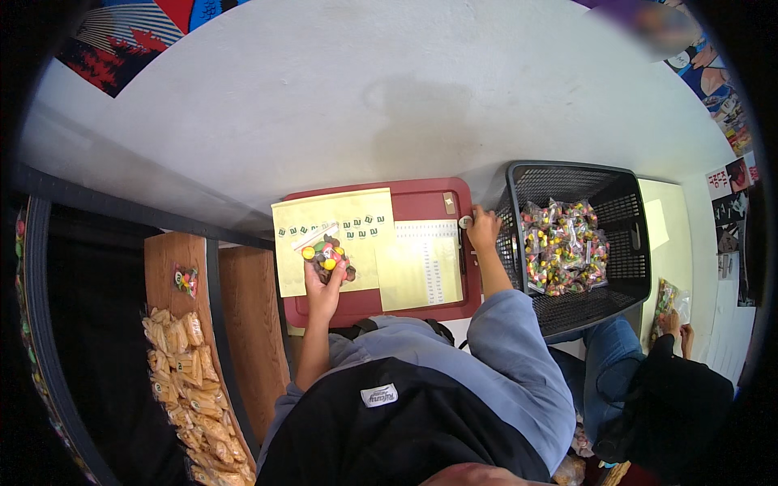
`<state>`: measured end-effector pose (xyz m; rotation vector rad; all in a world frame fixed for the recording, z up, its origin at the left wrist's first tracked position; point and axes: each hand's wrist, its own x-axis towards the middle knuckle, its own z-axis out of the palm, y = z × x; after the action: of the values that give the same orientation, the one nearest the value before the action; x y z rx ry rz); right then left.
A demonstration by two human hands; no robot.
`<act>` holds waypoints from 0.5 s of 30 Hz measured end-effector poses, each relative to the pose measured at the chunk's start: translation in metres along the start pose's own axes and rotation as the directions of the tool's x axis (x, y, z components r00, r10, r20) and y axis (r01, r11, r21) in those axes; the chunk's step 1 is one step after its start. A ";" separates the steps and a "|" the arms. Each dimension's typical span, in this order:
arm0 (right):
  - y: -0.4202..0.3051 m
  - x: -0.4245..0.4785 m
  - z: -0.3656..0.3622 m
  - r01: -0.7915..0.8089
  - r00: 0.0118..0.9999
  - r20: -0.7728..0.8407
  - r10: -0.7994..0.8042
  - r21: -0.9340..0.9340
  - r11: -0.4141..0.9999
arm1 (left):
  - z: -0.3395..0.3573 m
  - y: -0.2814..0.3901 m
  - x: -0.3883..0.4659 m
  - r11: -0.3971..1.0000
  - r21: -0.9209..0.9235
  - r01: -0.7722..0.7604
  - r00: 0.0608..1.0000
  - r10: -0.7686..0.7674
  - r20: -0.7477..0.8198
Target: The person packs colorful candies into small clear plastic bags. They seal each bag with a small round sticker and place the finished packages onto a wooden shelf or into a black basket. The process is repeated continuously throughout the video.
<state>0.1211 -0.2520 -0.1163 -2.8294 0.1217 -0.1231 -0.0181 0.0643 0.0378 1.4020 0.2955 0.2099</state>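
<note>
My left hand holds a small clear zip bag of colourful round candies above a yellow sheet with round stickers. My right hand is at the right edge of the red plastic lid, its fingertips by a small round white sticker; whether it grips the sticker cannot be told. A second pale sheet with rows of small print lies beside the first. Just right of my right hand stands a black plastic basket with many filled candy bags.
A wooden shelf on the left bears one stickered candy bag and many bags of pale snack sticks. At right, another person's hands hold a larger candy bag over a table. A white wall rises behind the lid.
</note>
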 end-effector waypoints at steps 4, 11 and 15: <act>0.008 0.001 0.009 -0.165 0.984 -0.010 0.178 0.315 0.935 | -0.001 -0.005 0.005 0.998 0.031 0.062 0.997 -0.063 0.035; 0.018 -0.005 0.009 -0.367 0.909 0.082 0.408 0.621 0.693 | -0.022 -0.029 0.004 0.973 0.032 0.230 0.973 -0.230 -0.013; 0.025 -0.015 0.023 -0.252 0.924 -0.049 0.378 0.666 0.702 | -0.026 -0.034 -0.002 0.963 0.052 0.265 0.964 -0.265 -0.010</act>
<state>0.1063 -0.2676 -0.1470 -2.0491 0.5052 -0.2873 -0.0294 0.0823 0.0007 1.3986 0.4901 -0.0166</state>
